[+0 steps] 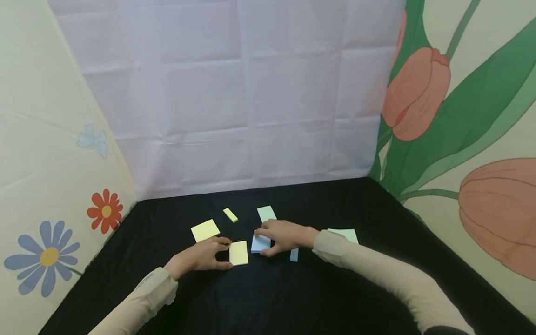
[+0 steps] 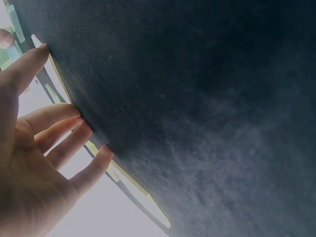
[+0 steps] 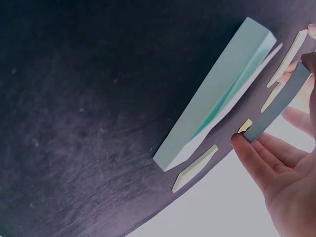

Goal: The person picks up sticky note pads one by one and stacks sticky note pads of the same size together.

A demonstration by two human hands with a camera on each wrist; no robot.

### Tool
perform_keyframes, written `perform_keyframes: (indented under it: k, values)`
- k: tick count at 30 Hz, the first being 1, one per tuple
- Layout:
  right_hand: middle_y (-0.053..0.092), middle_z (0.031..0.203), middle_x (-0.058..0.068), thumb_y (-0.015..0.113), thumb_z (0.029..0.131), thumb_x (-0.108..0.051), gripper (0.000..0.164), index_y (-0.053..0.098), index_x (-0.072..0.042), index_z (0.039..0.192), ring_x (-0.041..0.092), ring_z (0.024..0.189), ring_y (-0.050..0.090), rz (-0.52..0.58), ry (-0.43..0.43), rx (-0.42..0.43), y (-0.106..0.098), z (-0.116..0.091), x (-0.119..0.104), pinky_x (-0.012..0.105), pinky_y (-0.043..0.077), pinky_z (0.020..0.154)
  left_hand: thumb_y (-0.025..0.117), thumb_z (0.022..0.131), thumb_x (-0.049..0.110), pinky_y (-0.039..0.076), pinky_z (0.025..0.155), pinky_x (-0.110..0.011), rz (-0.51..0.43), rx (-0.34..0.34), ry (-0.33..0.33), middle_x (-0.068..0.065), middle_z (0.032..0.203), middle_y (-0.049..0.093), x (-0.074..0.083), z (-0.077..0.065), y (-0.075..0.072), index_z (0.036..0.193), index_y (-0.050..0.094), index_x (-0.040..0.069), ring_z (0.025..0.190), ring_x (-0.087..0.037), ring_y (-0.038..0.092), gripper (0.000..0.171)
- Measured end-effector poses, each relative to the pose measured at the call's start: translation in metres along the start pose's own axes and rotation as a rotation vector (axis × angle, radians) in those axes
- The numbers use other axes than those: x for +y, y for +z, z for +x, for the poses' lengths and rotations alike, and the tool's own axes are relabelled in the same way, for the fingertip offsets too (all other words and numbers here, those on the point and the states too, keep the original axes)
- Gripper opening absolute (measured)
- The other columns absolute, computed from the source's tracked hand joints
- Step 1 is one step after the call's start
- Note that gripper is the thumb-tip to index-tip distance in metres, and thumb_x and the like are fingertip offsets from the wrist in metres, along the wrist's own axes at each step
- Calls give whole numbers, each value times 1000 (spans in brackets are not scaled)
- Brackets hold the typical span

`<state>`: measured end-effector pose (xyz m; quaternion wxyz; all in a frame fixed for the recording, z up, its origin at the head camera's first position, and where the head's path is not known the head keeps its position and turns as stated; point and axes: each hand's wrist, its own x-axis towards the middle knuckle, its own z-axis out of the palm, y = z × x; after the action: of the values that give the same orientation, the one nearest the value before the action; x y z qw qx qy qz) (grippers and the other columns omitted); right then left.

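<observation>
In the head view my left hand (image 1: 203, 254) is at the left side of a square yellow sticky note pad (image 1: 238, 253), thumb at its near corner and index finger at its far corner. The left wrist view shows the same thumb and index finger at the two ends of that pad (image 2: 60, 81). My right hand (image 1: 284, 235) holds a blue sticky note pad (image 1: 260, 244) between thumb and fingers, just right of the yellow one. In the right wrist view this blue pad (image 3: 277, 106) is spanned end to end by the fingertips.
Another yellow pad (image 1: 205, 230) and a narrow yellow pad (image 1: 230, 215) lie behind my left hand. A green pad (image 1: 266, 213) is beyond the right hand; a narrow blue pad (image 1: 294, 255) and another green pad (image 1: 345, 235) are near the right wrist. All lie on black cloth (image 1: 268, 298).
</observation>
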<state>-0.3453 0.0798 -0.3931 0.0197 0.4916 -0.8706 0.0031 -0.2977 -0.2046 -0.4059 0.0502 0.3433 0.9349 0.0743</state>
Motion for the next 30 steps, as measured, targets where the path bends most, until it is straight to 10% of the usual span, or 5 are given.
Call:
perform_keyframes:
  k: [30]
  values:
    - [59,117,4,62,93,-51,55,57,-15,135,12,97,54,-35,-85,3,3,18,-17,26,47,80,67,92,47,45,99,-45,-3,-13,0,-13,140,52,-4,0,1,135,59,-2,125,-30,52,65]
